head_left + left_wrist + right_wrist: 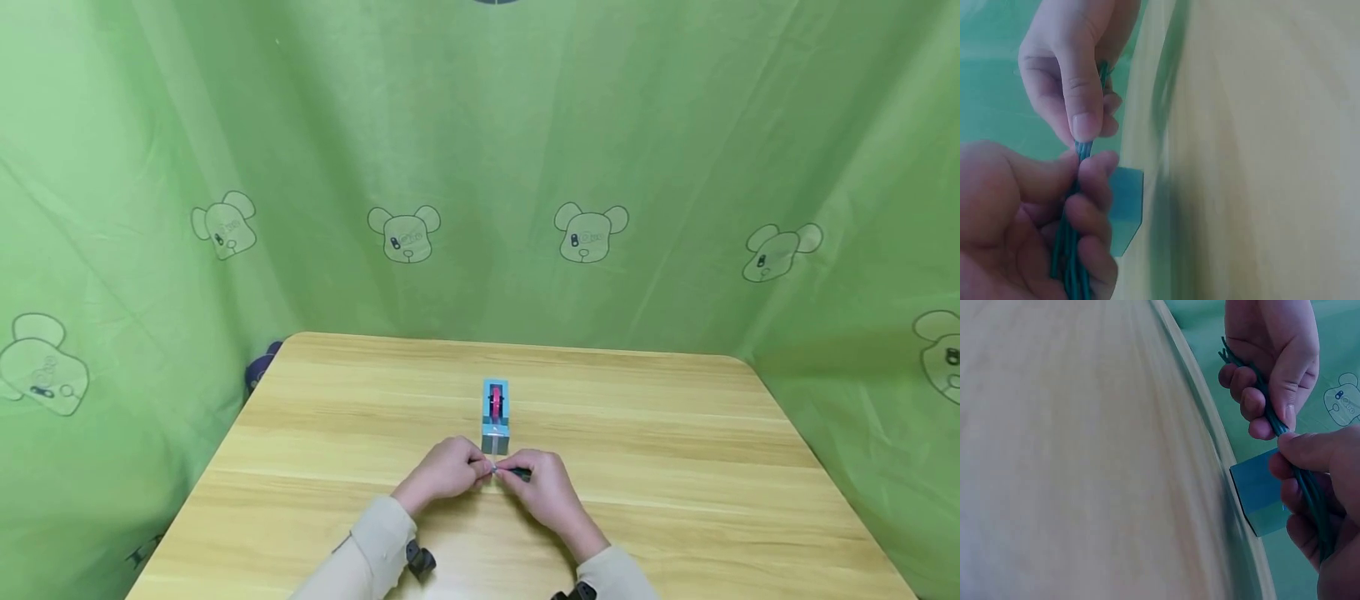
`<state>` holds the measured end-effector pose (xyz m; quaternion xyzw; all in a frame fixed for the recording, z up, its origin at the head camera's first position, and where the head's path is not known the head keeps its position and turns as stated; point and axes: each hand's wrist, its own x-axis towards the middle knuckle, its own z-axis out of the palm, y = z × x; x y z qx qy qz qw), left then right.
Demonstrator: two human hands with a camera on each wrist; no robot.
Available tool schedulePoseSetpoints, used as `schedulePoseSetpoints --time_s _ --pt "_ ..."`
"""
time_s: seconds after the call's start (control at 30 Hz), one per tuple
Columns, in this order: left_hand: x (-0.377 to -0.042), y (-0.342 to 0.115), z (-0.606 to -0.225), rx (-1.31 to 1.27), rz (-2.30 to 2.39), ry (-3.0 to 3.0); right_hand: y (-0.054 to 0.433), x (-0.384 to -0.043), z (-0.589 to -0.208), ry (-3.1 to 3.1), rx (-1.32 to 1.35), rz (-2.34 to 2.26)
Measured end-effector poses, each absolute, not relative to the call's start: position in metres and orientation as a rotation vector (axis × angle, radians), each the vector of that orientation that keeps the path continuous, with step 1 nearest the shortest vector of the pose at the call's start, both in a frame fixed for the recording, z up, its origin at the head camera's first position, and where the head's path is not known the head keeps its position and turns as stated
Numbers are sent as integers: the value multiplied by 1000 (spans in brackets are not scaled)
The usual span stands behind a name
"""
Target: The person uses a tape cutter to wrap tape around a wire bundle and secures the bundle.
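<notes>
Both hands pinch a bundle of thin dark green wire-like sticks (1311, 497), whose exact kind I cannot tell. My left hand (447, 468) curls its fingers round one part, thumb against forefinger. Close beside it, my right hand (546, 492) grips the other part between thumb and fingers. A paler, shiny band (1083, 149) shows on the bundle between the fingertips. Just beyond the hands stands a blue tape dispenser (496, 432) with a pink-cored roll (496, 402). From its front a clear tape strip (494, 447) runs toward the bundle at the fingertips.
Under everything lies a light wood table (675, 433) with rounded far corners. A green curtain (495, 125) printed with bear heads hangs behind it and at both sides. A dark purple object (260, 365) shows past the table's left edge.
</notes>
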<state>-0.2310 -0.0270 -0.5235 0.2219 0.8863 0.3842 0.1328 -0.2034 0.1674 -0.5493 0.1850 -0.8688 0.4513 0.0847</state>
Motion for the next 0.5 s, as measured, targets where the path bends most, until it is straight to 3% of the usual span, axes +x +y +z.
schedulePoseSetpoints --time_s 0.5 --pt "-225 -20 -530 627 1121 2758 167 -204 -548 -2641 474 1445"
